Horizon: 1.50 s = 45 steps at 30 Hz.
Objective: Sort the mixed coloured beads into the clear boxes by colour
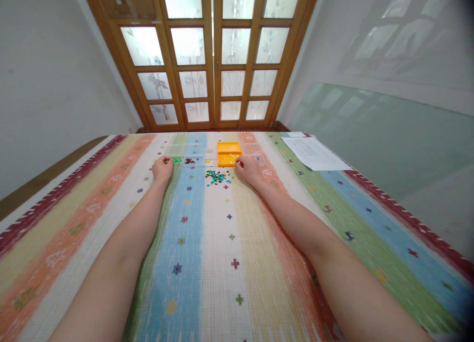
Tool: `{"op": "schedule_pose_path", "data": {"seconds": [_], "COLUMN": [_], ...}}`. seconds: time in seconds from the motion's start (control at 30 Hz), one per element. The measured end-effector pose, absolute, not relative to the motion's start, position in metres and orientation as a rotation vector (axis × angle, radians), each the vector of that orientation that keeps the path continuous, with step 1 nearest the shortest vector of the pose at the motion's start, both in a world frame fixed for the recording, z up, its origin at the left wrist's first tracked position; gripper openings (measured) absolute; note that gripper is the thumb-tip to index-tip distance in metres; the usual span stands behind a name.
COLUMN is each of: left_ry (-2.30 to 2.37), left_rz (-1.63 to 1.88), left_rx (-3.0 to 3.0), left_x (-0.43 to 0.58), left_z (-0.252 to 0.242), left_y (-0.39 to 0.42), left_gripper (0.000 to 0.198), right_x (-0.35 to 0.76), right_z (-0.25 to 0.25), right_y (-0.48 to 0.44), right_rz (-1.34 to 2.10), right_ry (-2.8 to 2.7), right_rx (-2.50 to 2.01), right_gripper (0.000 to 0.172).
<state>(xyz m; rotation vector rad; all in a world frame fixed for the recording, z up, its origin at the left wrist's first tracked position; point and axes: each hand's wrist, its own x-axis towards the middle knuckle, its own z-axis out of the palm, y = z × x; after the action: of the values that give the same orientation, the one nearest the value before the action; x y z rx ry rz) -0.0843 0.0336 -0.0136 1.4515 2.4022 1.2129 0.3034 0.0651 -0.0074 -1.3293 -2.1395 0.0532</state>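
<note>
Striped tablecloth (218, 302) up close, printed with crosses and snowflakes. Loose pile of small coloured pieces (217, 177) sits on it between the hands, wider left-to-right than deep; nearer the right hand (246, 168), lying left and slightly nearside of its fingertips. Right fingers curl at the orange box's (228, 148) near right corner; too small to tell if they pinch a piece. Left hand (162, 168) is farther from the pile, fingers bent in beside green pieces (177, 160); grip contents can't be told. Brown pieces (190, 161) and yellow pieces (210, 162) lie left of the box, white ones inside it. Sheet of paper (314, 153) at right has faint lines, unreadable; no brands legible. Wooden glazed doors (215, 65) behind.
</note>
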Motion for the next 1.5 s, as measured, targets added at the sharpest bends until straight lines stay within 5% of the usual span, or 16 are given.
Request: {"op": "schedule_pose_path", "data": {"seconds": [0.57,0.97,1.5], "left_ry": [2.4,1.67,1.633], "left_rz": [1.14,0.637,0.617], "left_rx": [1.553,2.475,2.391], "left_x": [-0.076,0.003,0.003], "left_z": [-0.005,-0.011,-0.011], "left_y": [0.027,0.016,0.014], "left_gripper": [0.025,0.028,0.025], "right_x": [0.298,0.296,0.287], "right_z": [-0.008,-0.008,-0.006], "right_y": [0.059,0.056,0.049], "right_rz": [0.02,0.007,-0.03], "right_ry": [-2.212,-2.249,-2.391], "right_rx": [-1.257,-1.236,-1.134], "right_gripper": [0.018,0.017,0.022]}}
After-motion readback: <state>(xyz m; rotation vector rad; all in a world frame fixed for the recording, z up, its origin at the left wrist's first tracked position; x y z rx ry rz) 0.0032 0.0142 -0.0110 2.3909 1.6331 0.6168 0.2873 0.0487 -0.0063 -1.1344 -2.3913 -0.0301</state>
